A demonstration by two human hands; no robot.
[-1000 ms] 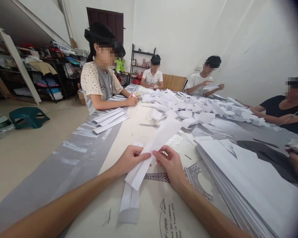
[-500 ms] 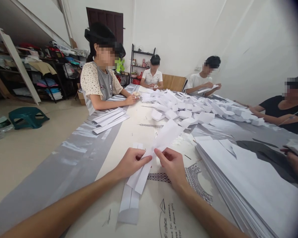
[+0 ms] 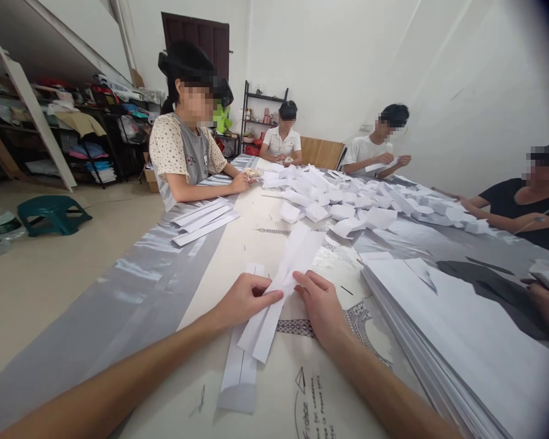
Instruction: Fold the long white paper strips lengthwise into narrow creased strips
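My left hand (image 3: 242,299) and my right hand (image 3: 322,305) both pinch a long folded white paper strip (image 3: 281,283) just above the table. The strip slants from near my wrists up and away to the right. Its near end hangs over another folded strip (image 3: 239,373) that lies flat on the table below my left hand. Both hands have their fingers closed on the strip's middle.
A thick stack of white sheets (image 3: 462,341) lies to my right. A heap of folded paper pieces (image 3: 357,204) covers the far table. Loose strips (image 3: 204,221) lie at the left. Several other people sit around the table. A green stool (image 3: 50,213) stands on the floor.
The strip has swung to a steeper, more lengthwise angle and dropped a little. My hands have shifted slightly toward me along it.
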